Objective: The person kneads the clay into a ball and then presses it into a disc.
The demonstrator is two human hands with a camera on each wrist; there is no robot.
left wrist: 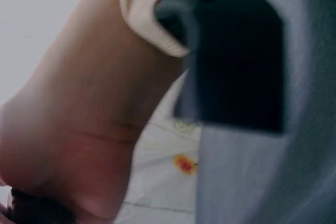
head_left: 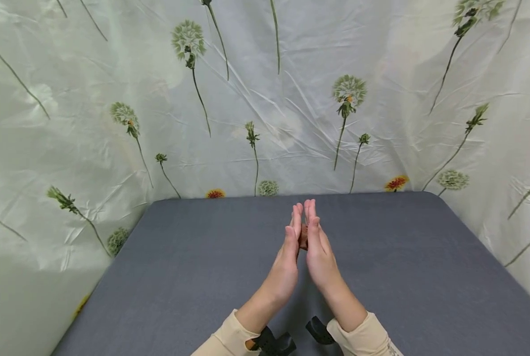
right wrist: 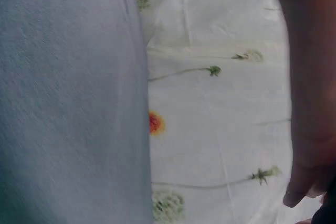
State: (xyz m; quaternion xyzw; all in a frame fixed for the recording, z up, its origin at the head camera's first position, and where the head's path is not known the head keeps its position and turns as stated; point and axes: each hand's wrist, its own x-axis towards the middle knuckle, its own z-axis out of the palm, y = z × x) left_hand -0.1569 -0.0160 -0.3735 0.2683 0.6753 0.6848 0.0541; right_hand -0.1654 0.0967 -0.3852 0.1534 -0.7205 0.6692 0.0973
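Observation:
In the head view my left hand (head_left: 286,259) and my right hand (head_left: 320,254) stand palm to palm, fingers straight and pointing up and away. Pressed between the palms is a small reddish-brown thing (head_left: 303,238); the hands hide most of it, so I cannot tell its kind. The left wrist view catches the same thing as a dark shape (left wrist: 39,211) under the palm. A dark edge (right wrist: 326,208) of it shows beside the fingers in the right wrist view.
Below the hands spreads a grey table (head_left: 193,267). A pale cloth (head_left: 291,99) printed with dandelions hangs behind and around it. Black straps, the left one (head_left: 273,342) and the right one (head_left: 320,330), sit at the cream sleeve cuffs.

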